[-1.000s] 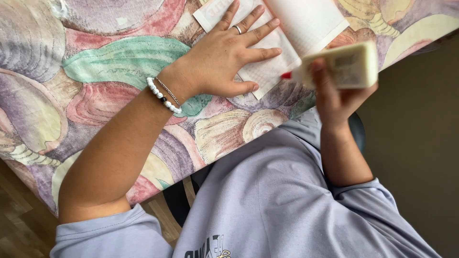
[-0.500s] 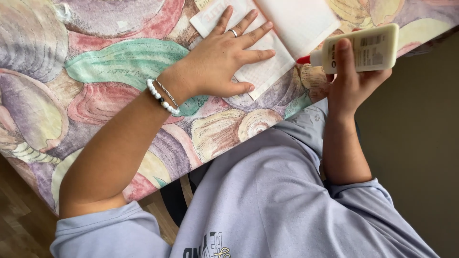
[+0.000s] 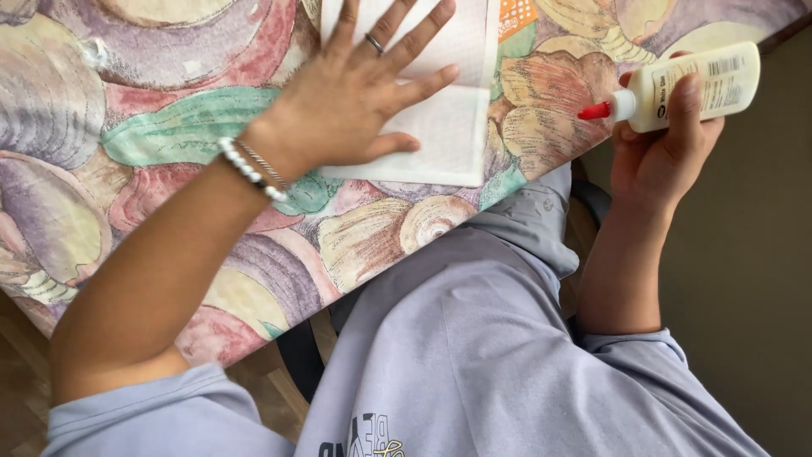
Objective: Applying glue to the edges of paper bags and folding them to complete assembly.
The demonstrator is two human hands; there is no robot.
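My left hand [image 3: 355, 93] lies flat with fingers spread on a white sheet of paper [image 3: 444, 127], pressing it onto the table. A ring sits on one finger and a bead bracelet on the wrist. My right hand [image 3: 664, 148] grips a cream glue bottle [image 3: 689, 85] with a red nozzle, held sideways past the table's edge, nozzle pointing left toward the paper. The bottle is clear of the paper.
The table [image 3: 127, 127] wears a cloth printed with large shells in purple, green and pink. An orange patterned piece [image 3: 518, 15] shows at the paper's top right. My lavender shirt fills the bottom; a dark floor lies to the right.
The view shifted, so the paper now sits more squarely under my left hand. My right hand has moved the glue bottle rightward, away from the paper and off the table's edge.
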